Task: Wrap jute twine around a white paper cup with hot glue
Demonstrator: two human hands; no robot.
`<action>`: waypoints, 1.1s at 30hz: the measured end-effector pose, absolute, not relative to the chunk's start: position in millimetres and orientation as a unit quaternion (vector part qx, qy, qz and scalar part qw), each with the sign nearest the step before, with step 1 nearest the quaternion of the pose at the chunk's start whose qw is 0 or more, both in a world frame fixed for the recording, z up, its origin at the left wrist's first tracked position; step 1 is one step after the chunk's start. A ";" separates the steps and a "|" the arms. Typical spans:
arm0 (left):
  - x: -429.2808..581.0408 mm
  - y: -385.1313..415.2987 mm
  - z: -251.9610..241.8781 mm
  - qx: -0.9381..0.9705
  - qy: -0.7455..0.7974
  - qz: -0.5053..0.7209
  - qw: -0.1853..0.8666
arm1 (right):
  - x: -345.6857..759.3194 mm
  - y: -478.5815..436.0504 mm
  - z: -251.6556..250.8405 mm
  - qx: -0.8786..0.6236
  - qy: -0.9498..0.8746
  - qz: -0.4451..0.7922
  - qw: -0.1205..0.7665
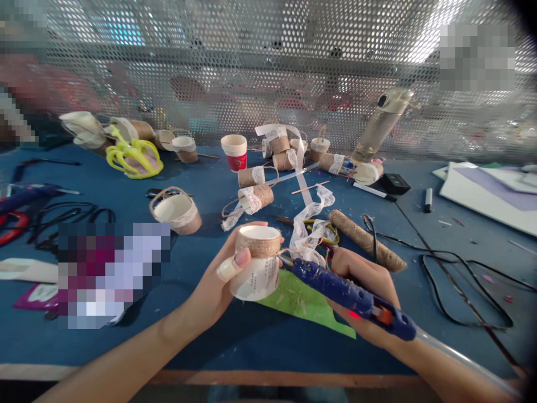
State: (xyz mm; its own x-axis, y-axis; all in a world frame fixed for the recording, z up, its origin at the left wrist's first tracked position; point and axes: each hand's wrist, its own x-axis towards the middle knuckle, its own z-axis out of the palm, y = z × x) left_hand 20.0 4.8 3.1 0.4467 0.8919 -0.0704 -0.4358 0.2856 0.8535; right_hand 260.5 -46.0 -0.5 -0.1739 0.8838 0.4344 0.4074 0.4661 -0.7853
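My left hand (224,271) is closed around a white paper cup (255,280), its thumb wrapped in a pale bandage. Brown twine (262,244) is wound round the upper part of the cup; the lower part is bare white with small print. In my right hand (369,274) is a blue hot glue gun (335,285), a clear glue stick poking out of its back end. The gun's nozzle touches or almost touches the cup's right side, by the loose twine end. Beneath them lies a green sheet (306,302). Crumpled white lace ribbon (308,226) is just behind the gun.
A twine-wrapped cup with a handle (178,212) stands left. Several small twine-and-lace cups, a red-and-white paper cup (234,152) and a yellow basket shape (134,157) line the back. A twine roll (367,240) and black cable (440,319) lie right. Perforated metal screen (235,67) behind.
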 end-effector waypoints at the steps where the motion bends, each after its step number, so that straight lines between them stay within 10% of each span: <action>1: 19.7 4.5 2.3 0.406 0.289 0.443 0.746 | 260.7 -46.6 -0.6 -0.449 -0.723 0.252 0.460; 33: 20.6 4.1 2.7 0.427 0.342 0.439 0.713 | 262.8 -47.0 -1.1 -0.469 -0.746 0.193 0.432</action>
